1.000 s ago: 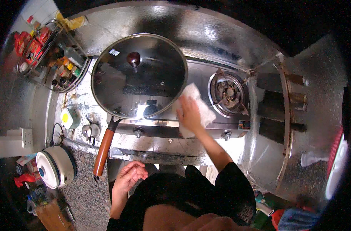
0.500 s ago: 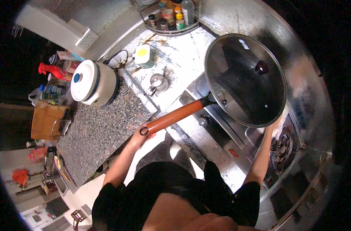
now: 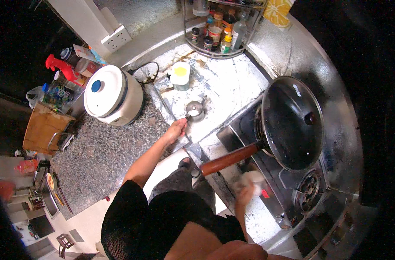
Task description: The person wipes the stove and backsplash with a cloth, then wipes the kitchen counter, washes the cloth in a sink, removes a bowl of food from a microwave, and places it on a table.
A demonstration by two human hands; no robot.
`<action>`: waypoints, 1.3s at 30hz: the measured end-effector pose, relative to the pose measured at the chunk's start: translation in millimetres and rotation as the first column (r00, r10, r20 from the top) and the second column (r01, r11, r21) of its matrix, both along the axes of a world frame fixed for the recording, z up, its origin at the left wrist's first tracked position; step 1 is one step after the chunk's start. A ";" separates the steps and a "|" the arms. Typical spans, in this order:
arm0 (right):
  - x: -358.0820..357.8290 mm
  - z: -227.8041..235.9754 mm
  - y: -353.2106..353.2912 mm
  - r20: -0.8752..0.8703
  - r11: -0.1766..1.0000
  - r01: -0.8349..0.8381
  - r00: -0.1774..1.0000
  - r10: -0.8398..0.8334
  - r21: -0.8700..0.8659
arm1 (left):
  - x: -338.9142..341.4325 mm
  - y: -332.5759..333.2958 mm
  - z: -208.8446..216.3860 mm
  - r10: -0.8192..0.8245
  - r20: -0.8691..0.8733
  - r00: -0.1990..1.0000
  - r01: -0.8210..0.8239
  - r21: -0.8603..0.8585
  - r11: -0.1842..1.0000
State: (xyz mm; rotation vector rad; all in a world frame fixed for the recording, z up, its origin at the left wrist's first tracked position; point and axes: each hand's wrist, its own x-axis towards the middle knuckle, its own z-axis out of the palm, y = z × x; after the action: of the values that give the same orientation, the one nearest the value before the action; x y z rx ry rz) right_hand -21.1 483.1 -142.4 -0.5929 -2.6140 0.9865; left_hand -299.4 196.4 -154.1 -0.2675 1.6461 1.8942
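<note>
1. Overhead, a person stands at a kitchen counter and steel gas stove, seen from a camera on their own head.
2. Their right hand is clenched around a crumpled white cloth, pressed on the stove's near edge just beside a wooden wok handle. The hand is blurred.
3. That cloth looks soft, light and limp; it would probably bunch easily and is best gripped as a wad in the palm.
4. Their left hand reaches far left to the foil-covered counter, fingers curled at a small steel lidded pot. Whether it grips the pot's handle I cannot tell.
5. This pot seems rigid, smooth and likely slippery.
6. A lidded black wok sits on the burner to the right, probably heavy.
7. Farther left stands a white rice cooker on speckled granite; a spice rack sits at the far edge.
</note>
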 end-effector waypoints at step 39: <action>-119.3 -62.0 -105.7 0.171 0.961 -0.123 0.982 0.082 0.249 | -283.0 -112.4 -57.2 0.346 -0.021 0.938 -0.345 0.011 0.938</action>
State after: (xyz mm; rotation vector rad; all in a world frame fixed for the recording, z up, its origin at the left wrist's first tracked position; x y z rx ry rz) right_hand -140.4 377.5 -204.4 -0.4926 -2.8781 0.6304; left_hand -582.4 84.0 -211.3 -0.5673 1.6933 2.1640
